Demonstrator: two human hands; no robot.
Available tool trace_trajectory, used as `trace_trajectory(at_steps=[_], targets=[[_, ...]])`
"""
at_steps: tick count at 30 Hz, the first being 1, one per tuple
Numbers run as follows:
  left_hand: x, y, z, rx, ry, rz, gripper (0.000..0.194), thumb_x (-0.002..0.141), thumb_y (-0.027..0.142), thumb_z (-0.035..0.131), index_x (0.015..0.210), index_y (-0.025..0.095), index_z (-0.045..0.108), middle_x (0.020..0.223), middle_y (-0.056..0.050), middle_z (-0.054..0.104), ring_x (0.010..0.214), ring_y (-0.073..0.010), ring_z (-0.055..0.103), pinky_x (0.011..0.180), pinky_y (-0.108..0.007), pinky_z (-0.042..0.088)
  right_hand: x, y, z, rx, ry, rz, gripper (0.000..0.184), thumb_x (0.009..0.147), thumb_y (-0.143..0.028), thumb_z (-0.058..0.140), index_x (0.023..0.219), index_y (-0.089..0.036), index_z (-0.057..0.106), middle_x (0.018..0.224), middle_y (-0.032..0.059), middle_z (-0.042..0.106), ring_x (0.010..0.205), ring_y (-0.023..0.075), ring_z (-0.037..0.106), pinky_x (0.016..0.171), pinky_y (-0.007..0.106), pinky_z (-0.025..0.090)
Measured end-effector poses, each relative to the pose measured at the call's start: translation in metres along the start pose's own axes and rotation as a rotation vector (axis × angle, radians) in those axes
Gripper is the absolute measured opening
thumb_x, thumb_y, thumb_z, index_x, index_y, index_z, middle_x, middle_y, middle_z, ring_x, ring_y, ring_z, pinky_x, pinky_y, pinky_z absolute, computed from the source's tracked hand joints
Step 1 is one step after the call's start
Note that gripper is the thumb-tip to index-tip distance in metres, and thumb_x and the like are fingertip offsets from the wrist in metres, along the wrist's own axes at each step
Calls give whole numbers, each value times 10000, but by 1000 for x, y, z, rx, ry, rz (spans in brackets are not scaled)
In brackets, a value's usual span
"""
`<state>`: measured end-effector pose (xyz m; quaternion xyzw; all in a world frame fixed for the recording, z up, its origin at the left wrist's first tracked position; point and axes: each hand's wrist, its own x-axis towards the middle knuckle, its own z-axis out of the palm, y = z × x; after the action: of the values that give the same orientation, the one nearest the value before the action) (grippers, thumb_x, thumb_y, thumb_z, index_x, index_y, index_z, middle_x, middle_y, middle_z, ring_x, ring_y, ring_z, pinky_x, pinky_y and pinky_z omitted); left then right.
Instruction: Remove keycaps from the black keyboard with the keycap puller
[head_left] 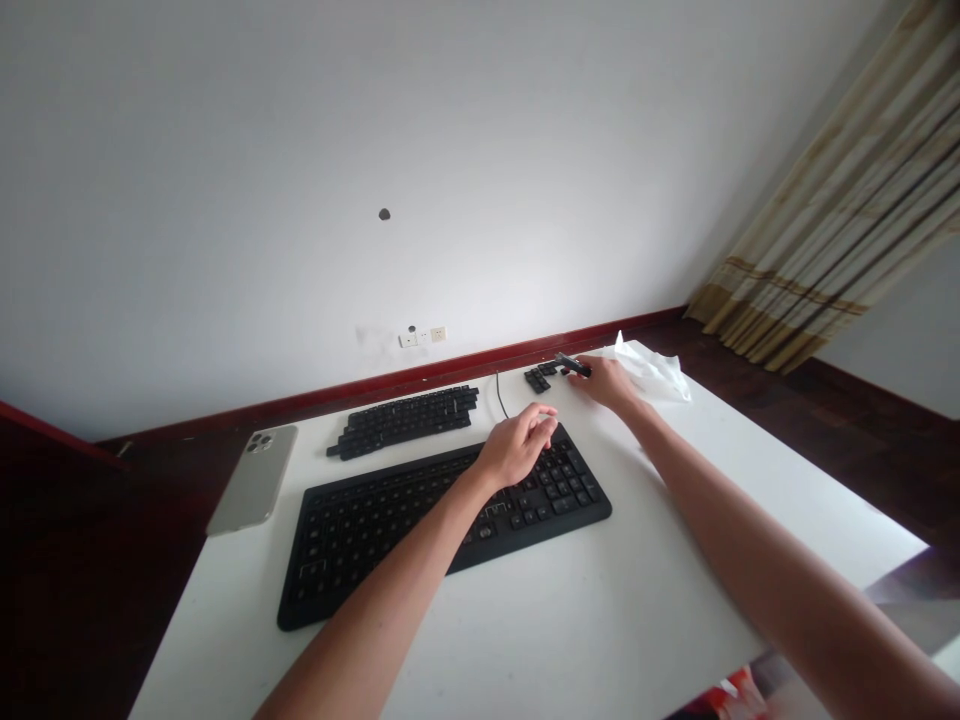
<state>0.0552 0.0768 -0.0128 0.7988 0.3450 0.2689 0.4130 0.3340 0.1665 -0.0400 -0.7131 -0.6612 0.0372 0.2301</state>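
Observation:
A black keyboard [405,530] lies across the white table, with many bare key positions and a block of keycaps at its right end. Above that right part is my left hand [519,443], its fingers curled in with the thumb against them; whether anything is in them is hidden. My right hand [604,381], farther right near the table's back edge, grips a slim dark tool [574,366] whose exact kind I cannot make out. Just left of the tool lies a small group of loose keycaps [538,380]. Rows of removed black keycaps [409,420] lie behind the keyboard.
A phone [255,480] lies face down at the table's left edge. Beside my right hand is a crumpled white plastic bag [654,374]. A thin cable [501,396] runs back from the keyboard. The wall with sockets [423,337] stands behind the table [600,610].

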Motion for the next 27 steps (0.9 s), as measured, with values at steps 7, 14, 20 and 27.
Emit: trace_trajectory(at_steps=[7, 14, 20, 27], targets=[[1, -2, 2, -4, 17, 3, 499, 1100, 600, 333, 1329, 245, 599, 898, 0, 717, 761, -171, 648, 751, -281, 469, 2, -2, 2, -11, 2, -13, 306, 857, -293, 679, 1127, -225, 807, 813, 65, 776, 742, 245, 670, 658, 312, 435], [1, -2, 2, 7, 8, 3, 486, 1098, 592, 343, 1334, 252, 598, 906, 0, 725, 775, -172, 660, 756, -276, 473, 3, -2, 5, -2, -1, -23, 313, 852, -284, 680, 1133, -225, 804, 816, 65, 770, 749, 250, 669, 646, 314, 418], [1, -1, 2, 6, 10, 6, 403, 1106, 493, 360, 1321, 256, 604, 899, 16, 713, 753, -160, 640, 737, -268, 459, 3, -3, 2, 19, 1, -35, 355, 845, -269, 694, 1181, -225, 799, 818, 67, 775, 730, 247, 665, 645, 315, 425], [1, -1, 1, 35, 0, 2, 384, 1096, 458, 380, 1331, 251, 604, 914, 9, 729, 759, -166, 658, 749, -273, 483, -1, -7, -8, 53, 27, -68, 200, 881, -322, 650, 974, -222, 796, 758, 54, 742, 696, 225, 641, 630, 311, 400]])
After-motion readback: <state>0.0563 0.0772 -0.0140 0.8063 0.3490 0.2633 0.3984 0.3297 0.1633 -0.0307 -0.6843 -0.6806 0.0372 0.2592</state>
